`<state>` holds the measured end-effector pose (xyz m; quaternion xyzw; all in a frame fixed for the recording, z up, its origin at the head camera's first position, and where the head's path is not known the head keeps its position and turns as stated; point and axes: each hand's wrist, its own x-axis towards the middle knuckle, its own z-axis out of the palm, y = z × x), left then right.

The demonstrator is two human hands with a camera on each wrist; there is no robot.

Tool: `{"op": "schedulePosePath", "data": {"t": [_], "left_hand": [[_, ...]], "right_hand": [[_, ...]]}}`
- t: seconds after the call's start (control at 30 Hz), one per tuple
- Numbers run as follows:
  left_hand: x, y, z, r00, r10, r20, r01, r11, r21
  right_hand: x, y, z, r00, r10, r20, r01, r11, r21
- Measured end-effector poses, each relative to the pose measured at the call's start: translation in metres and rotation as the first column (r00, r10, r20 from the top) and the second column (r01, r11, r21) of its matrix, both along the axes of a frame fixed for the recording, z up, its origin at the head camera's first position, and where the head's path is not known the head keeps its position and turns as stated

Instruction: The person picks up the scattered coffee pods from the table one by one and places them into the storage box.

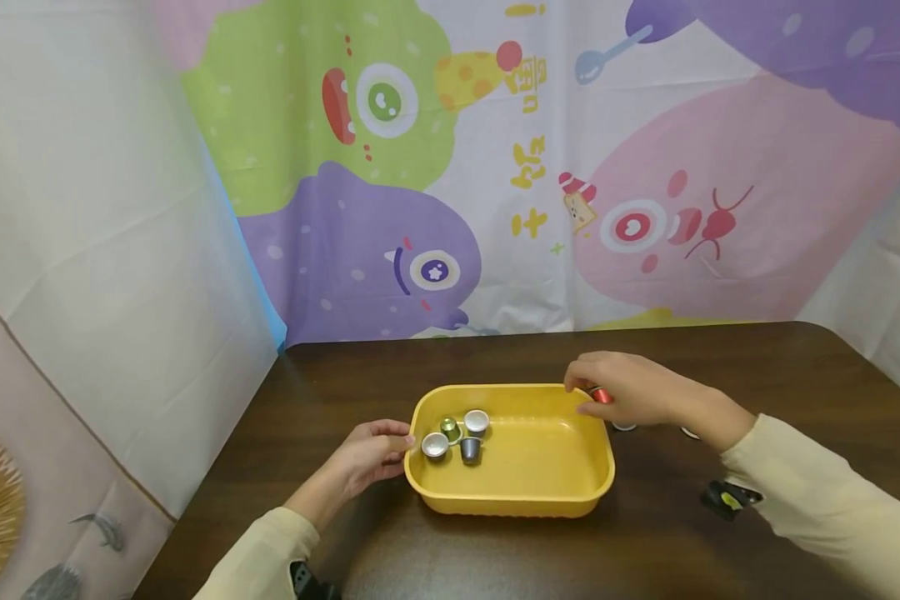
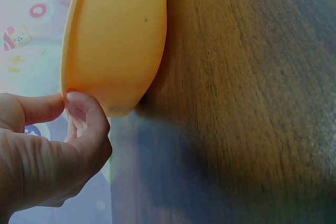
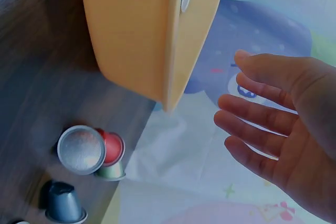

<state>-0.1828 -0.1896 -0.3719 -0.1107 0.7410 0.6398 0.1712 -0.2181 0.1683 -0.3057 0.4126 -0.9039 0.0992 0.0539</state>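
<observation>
1. Dark wooden table (image 1: pixel 345 375), spanning the lower half of the head view; it carries everything below.
2. Yellow tray (image 1: pixel 540 467), lower centre of the head view. It looks like smooth moulded plastic, probably light and fairly stiff (likely to slide if nudged); its raised rim seems the best place to hold.
3. Left grip (image 1: pixel 367 457), left of the tray: thumb and finger pinch the rim.
4. Right grip (image 1: pixel 630 387), over the tray's upper right corner: fingers loosely spread and, in the right wrist view, holding nothing.
5. Small cup-shaped capsules. Four sit in the tray's left part, including a green capsule (image 1: pixel 450 428) and a dark capsule (image 1: pixel 470 451). Others, including a red capsule (image 3: pixel 114 148), rest on the table at the right wrist view's lower left. They look light, slick and dentable; a gentle pinch around the sides should suit.
</observation>
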Motion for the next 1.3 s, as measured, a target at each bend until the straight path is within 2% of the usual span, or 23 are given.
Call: {"op": "schedulePosePath", "data": {"t": [0.27,0.5,0.83,1.07,1.3], "left_hand": [[0.0,-0.001,0.0,1.0,0.01,0.005,-0.01,1.0,-0.001],[-0.001,0.002,0.0,1.0,-0.003,-0.015,0.002,1.0,-0.004],[-0.001,0.002,0.0,1.0,0.003,-0.013,-0.003,1.0,-0.01],[-0.001,0.002,0.0,1.0,0.011,-0.006,-0.011,1.0,0.0],[0.0,0.0,-0.001,1.0,-0.006,-0.01,0.006,1.0,0.0]], "right_hand": [[0.004,0.018,0.0,0.997,-0.069,-0.041,0.068,0.997,-0.02],[0.008,0.038,-0.004,0.985,-0.137,-0.103,0.131,0.99,-0.056],[0.007,0.073,-0.019,0.969,-0.24,-0.051,0.238,0.97,-0.041],[0.002,0.095,-0.032,0.963,-0.269,-0.028,0.268,0.963,-0.029],[-0.002,0.113,-0.046,0.957,-0.287,-0.036,0.287,0.958,-0.018]]}}
